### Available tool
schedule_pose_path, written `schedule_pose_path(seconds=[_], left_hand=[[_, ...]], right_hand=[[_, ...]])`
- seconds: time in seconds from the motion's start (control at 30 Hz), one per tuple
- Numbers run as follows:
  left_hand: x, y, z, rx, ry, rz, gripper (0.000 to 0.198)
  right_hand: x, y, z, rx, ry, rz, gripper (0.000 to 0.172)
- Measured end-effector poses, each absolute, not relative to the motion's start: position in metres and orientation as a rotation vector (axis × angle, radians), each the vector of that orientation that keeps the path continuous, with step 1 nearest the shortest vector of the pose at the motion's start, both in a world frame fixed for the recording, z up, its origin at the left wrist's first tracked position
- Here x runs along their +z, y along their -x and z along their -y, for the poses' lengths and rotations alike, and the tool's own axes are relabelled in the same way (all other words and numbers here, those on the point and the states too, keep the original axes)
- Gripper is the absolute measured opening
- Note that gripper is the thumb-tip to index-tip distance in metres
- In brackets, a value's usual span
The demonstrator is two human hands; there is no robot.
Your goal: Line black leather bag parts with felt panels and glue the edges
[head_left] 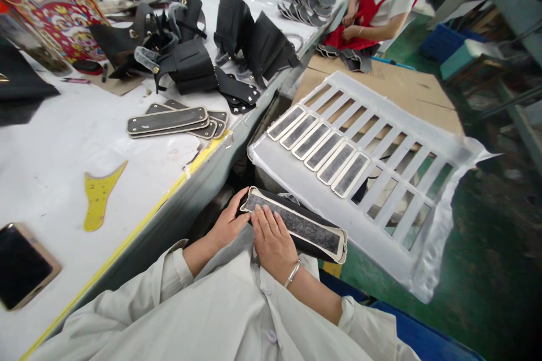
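On my lap lies a black bag piece [307,247] with a long, dark, cream-edged panel [311,225] facing up; the cream rim looks raised at both ends. My left hand [228,221] grips the left end, thumb on the near side and fingers along the far edge. Flat on the panel's left half rests my right hand [273,236], fingers stretched out and close together. A white sheet with slots [288,169] is just beyond the piece, carrying a row of several cream-bordered dark strips [317,141].
Left, the white table [139,197] holds stacked riveted dark panels [167,121], black bag bodies [186,64], a yellow template [99,197] and a phone [25,265]. Cardboard [410,92] lies under the slotted sheet. A co-worker in a red apron [364,16] sits at the far right.
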State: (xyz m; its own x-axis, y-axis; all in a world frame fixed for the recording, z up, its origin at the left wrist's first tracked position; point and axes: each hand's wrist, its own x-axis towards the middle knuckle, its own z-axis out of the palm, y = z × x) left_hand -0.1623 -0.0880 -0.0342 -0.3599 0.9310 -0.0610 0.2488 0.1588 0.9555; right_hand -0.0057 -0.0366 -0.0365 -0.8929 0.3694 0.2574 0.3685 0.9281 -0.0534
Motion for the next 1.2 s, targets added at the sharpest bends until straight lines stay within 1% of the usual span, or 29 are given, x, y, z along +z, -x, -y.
schedule_pose_path(seconds=[0.13, 0.3, 0.4, 0.47, 0.53, 0.6, 0.7, 0.77, 0.8, 0.93, 1.1, 1.13, 1.2], left_hand=[[-0.035, 0.162, 0.090, 1.211, -1.151, -1.729, 0.055], [-0.039, 0.168, 0.098, 1.151, -1.260, -1.632, 0.060], [-0.035, 0.181, 0.100, 1.037, -1.406, -1.651, 0.071], [-0.026, 0.190, 0.093, 0.911, -1.625, -1.717, 0.084], [-0.012, 0.196, 0.078, 0.745, -1.872, -1.751, 0.094], [0.002, 0.195, 0.058, 0.547, -2.058, -1.708, 0.096], [0.014, 0.184, 0.030, 0.279, -2.197, -1.574, 0.091], [0.013, 0.175, 0.019, 0.197, -2.240, -1.505, 0.086], [0.010, 0.171, 0.016, 0.191, -2.260, -1.488, 0.082], [0.002, 0.166, 0.016, 0.254, -2.387, -1.472, 0.070], [0.009, 0.168, 0.021, 0.190, -2.503, -1.490, 0.069], [0.012, 0.168, 0.022, 0.168, -2.521, -1.491, 0.066], [0.016, 0.168, 0.022, 0.151, -2.554, -1.497, 0.049]], right_hand=[[-0.035, 0.011, 0.034, -0.010, 0.544, 2.823, 0.051], [-0.028, -0.037, 0.030, -0.052, 0.597, 2.881, 0.053], [-0.022, -0.067, 0.031, -0.073, 0.677, 2.901, 0.058], [-0.016, -0.073, 0.031, -0.072, 0.694, 2.901, 0.061], [-0.008, -0.070, 0.027, -0.059, 0.680, 2.899, 0.060], [0.001, -0.061, 0.018, -0.038, 0.685, 2.894, 0.060], [0.011, -0.046, -0.003, 0.064, 0.803, 2.912, 0.073], [0.015, -0.039, -0.015, 0.190, 0.868, 2.960, 0.080], [0.016, -0.037, -0.020, 0.249, 0.884, 2.986, 0.081], [0.019, -0.030, -0.024, 0.312, 0.947, 3.020, 0.072], [0.025, -0.027, -0.020, 0.269, 0.937, 3.049, 0.062], [0.026, -0.025, -0.020, 0.263, 0.930, 3.054, 0.059], [0.025, -0.019, -0.022, 0.274, 0.909, 3.063, 0.053]])
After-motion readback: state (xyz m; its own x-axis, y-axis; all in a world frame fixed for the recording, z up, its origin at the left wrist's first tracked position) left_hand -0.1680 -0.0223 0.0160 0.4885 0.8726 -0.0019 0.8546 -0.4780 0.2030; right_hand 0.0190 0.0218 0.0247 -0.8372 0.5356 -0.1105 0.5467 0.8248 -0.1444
